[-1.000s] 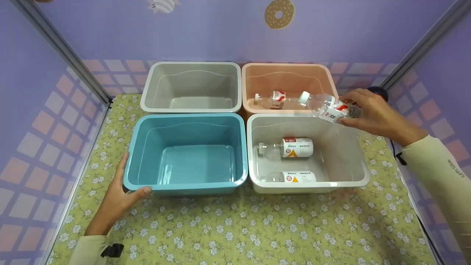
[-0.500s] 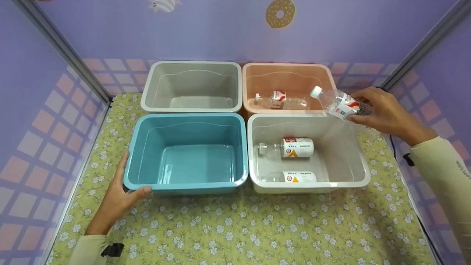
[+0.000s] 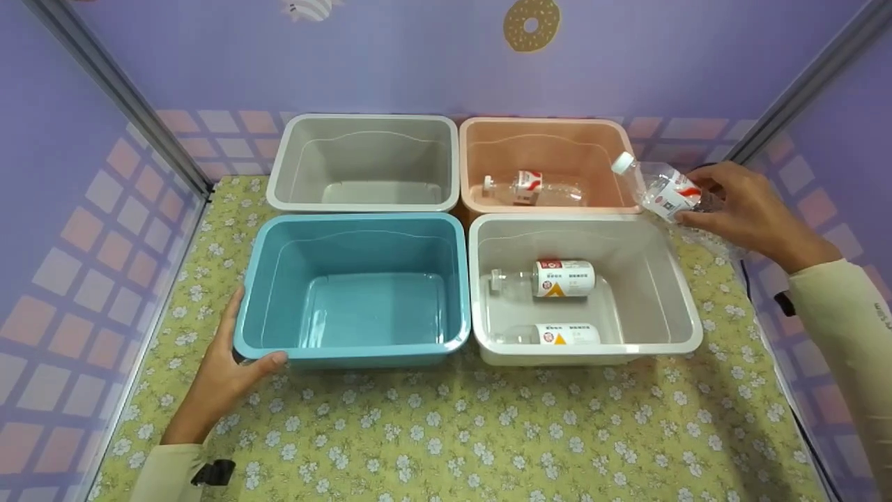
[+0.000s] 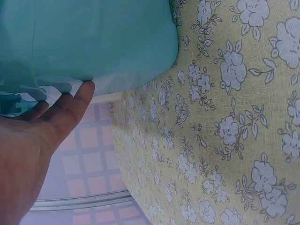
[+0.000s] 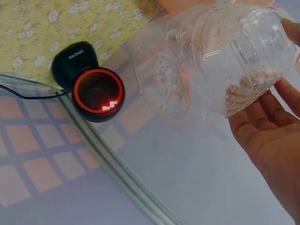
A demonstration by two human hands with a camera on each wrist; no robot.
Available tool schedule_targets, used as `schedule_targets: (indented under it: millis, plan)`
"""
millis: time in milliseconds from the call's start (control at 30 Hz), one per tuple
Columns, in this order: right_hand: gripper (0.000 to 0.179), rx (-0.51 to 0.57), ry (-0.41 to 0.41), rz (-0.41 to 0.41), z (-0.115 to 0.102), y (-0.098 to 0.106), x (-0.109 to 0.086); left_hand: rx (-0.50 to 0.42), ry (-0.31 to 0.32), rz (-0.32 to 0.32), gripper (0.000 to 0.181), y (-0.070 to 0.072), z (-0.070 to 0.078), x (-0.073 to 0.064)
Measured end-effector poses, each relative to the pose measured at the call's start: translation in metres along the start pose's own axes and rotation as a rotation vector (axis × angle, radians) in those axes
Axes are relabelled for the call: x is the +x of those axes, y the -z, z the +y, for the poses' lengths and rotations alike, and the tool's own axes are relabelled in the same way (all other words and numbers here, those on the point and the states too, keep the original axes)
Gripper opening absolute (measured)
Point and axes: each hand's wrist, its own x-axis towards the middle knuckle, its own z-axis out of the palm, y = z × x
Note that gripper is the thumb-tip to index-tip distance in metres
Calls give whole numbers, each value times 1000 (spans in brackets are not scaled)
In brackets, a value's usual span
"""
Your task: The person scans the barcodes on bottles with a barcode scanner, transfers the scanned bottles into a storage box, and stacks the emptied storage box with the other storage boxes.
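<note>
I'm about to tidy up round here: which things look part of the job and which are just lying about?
Likely the job:
Held bottle, in the right hand
Blue bin, left hand touching it
Pink bin, one bottle inside
Front grey bin, two bottles inside
Back grey bin, probably
Black device, perhaps

Likely just there:
Floral cloth
Doughnut picture

The right hand [image 3: 756, 213] carried the held bottle [image 3: 672, 196] rightward, uncovering the lying bottle's [image 3: 529, 187] end in the peach bin [image 3: 543, 123].
</note>
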Motion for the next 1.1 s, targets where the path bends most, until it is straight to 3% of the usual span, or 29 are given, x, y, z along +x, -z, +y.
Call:
schedule_targets:
  millis: [467, 733, 933, 1100]
  plan:
    - [60, 25, -113, 5, 23, -3, -2, -6, -2, 6, 121, 0, 0, 1]
    - [57, 41, -103, 26, 37, -9, -7, -16, 2, 10, 122, -1, -1, 0]
    - [63, 33, -166, -1, 44, -12, -10, -41, 28, 4, 123, -1, 0, 0]
    - [64, 27, -162, 4, 51, -18, -13, -44, 30, -2, 123, 0, 0, 1]
